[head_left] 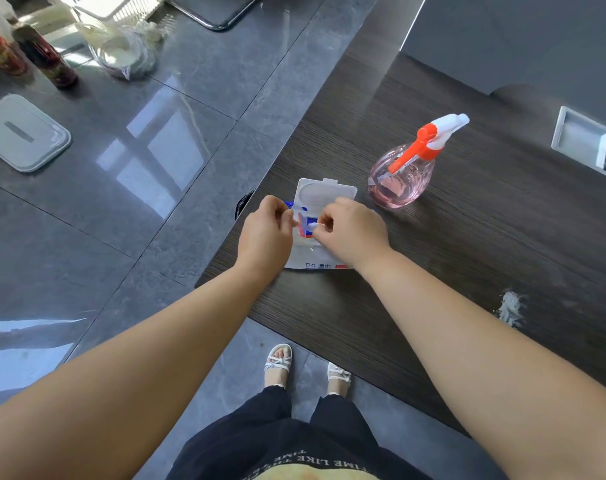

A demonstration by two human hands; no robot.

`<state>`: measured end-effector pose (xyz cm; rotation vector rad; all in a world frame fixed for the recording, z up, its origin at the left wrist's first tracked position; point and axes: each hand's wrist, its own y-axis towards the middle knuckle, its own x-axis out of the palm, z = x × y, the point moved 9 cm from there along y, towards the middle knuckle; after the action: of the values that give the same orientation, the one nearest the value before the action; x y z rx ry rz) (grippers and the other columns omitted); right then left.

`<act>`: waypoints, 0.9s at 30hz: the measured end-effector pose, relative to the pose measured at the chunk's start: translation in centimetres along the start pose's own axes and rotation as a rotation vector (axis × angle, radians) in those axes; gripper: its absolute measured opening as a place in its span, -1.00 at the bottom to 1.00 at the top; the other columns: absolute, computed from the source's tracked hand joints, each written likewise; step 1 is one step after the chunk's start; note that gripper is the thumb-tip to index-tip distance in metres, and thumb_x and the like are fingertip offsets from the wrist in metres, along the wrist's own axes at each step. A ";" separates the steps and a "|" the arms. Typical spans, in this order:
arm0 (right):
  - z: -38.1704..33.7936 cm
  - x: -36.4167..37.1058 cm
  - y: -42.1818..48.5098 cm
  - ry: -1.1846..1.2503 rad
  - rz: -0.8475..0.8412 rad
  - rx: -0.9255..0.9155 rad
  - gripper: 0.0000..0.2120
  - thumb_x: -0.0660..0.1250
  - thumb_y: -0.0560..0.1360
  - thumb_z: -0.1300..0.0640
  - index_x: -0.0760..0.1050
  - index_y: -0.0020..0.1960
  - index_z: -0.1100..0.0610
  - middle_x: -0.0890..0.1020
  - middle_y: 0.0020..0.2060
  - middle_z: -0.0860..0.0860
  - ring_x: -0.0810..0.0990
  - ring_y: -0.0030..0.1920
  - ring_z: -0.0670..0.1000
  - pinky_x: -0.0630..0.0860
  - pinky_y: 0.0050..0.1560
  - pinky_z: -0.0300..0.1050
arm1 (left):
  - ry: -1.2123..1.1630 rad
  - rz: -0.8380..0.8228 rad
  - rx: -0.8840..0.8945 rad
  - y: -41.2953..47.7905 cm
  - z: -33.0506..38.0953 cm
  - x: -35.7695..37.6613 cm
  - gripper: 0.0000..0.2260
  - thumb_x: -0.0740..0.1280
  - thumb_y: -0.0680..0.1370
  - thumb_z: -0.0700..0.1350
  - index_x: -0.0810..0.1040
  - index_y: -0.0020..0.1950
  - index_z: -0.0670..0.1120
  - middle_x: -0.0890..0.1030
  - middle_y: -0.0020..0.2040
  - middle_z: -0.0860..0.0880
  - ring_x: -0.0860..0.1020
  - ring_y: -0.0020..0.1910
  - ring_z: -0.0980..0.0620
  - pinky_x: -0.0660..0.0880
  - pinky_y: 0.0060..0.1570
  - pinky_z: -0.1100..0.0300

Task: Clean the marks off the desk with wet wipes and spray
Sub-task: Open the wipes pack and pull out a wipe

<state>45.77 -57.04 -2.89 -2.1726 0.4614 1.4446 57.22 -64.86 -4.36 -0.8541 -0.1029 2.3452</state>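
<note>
A white mark (511, 308) lies on the desk (467, 244), nearer than the grip and to its right. The left hand (267, 230) pinches the wet-wipe pack (308, 258) at its opening; the right hand (353, 233) pinches a wipe (312, 226) there. Just beyond the fingers stands the open lid (324, 195), and farther right the spray bottle (401, 181).

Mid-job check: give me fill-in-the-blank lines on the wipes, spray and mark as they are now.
1. The left hand and right hand both pinch at the wipes pack, whose lid is ____.
2. The spray bottle holds ____ liquid.
3. The white mark on the desk lies to the person's ____.
Missing words: open; pink; right.
</note>
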 end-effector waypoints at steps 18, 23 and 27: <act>2.7 2.2 -0.7 0.501 -0.156 0.192 -0.82 0.21 0.54 0.12 0.55 -0.11 0.16 0.58 -0.18 0.04 0.52 -0.14 0.04 0.49 -0.07 0.00 | 0.079 0.000 0.074 -0.2 0.0 -0.3 -0.88 0.17 0.61 -0.13 0.44 0.04 -0.16 0.54 -0.07 -0.07 0.45 0.01 -0.08 0.45 -0.03 0.02; 0.5 0.9 -1.1 0.146 -0.087 -0.042 -0.70 0.32 0.47 -0.13 0.44 0.12 0.01 0.53 -0.11 -0.08 0.49 -0.12 -0.03 0.35 -0.21 -0.17 | 0.055 -0.028 0.096 -0.8 0.4 -0.1 -0.90 0.17 0.61 -0.14 0.41 0.01 -0.16 0.49 -0.16 0.01 0.45 -0.06 -0.09 0.38 -0.11 0.08; -0.9 0.2 -0.8 -0.047 0.011 -0.167 -0.78 0.28 0.52 -0.05 0.56 0.03 0.07 0.54 0.01 0.02 0.50 0.05 0.05 0.32 -0.17 -0.16 | 0.048 -0.020 0.093 -1.0 0.2 -0.1 -0.90 0.17 0.61 -0.13 0.41 0.00 -0.14 0.57 -0.13 -0.04 0.47 -0.07 -0.10 0.45 -0.07 -0.01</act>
<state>46.96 -56.88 -2.57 -2.2615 0.3479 1.5873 57.68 -64.11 -3.85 -0.8591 0.0170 2.2909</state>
